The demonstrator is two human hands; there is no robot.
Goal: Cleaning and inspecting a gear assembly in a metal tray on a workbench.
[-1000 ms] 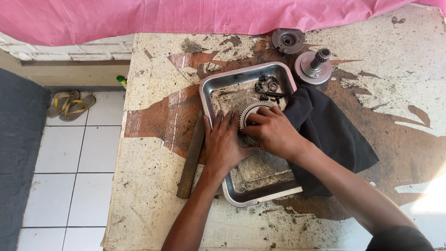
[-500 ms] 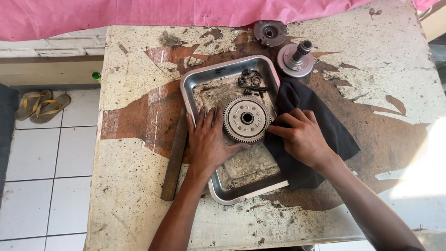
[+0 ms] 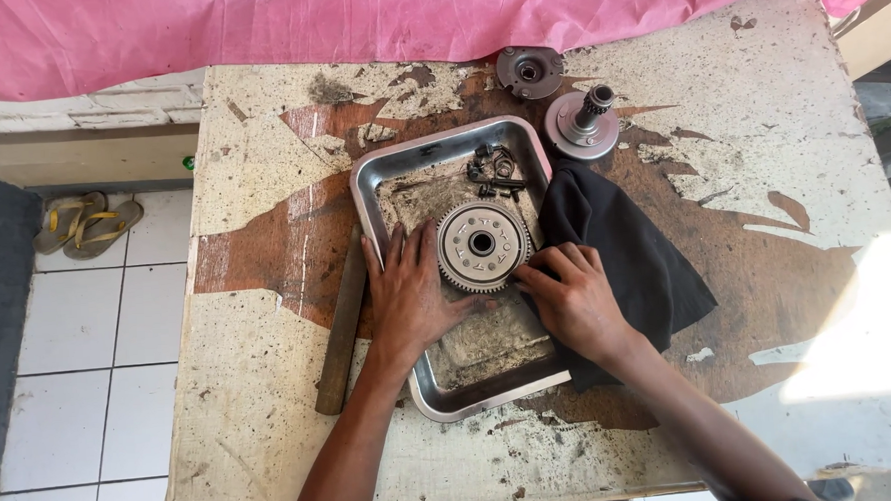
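Since half a second earlier, my right hand [image 3: 573, 300] had slid off the middle of the black cloth [image 3: 631, 262] toward the toothed gear [image 3: 483, 244], and my left hand [image 3: 409, 292] had flattened out beside the gear rather than cupping its edge. One second back, both hands had covered the gear entirely; now its face lay bare.

My left hand was spread open, palm down, fingers splayed on the grimy floor of the metal tray [image 3: 382, 183], just left of the gear, gripping nothing. My right hand lay loosely curled, fingertips touching the gear's lower right rim where the cloth met the tray's edge; I could not tell whether it pinched the cloth.

That gear was a round steel disc with fine teeth around its rim and a dark centre hole, lying flat in the middle of the tray. Small dark springs and bolts [image 3: 494, 170] lay just above the gear in the tray's top corner. Beyond the tray's top right corner stood a splined shaft on a round flange [image 3: 582, 124], and further up a dark round hub [image 3: 529, 70]. Left of the tray lay a rusty flat bar [image 3: 341, 325] on the chipped, stained surface [image 3: 761, 147].
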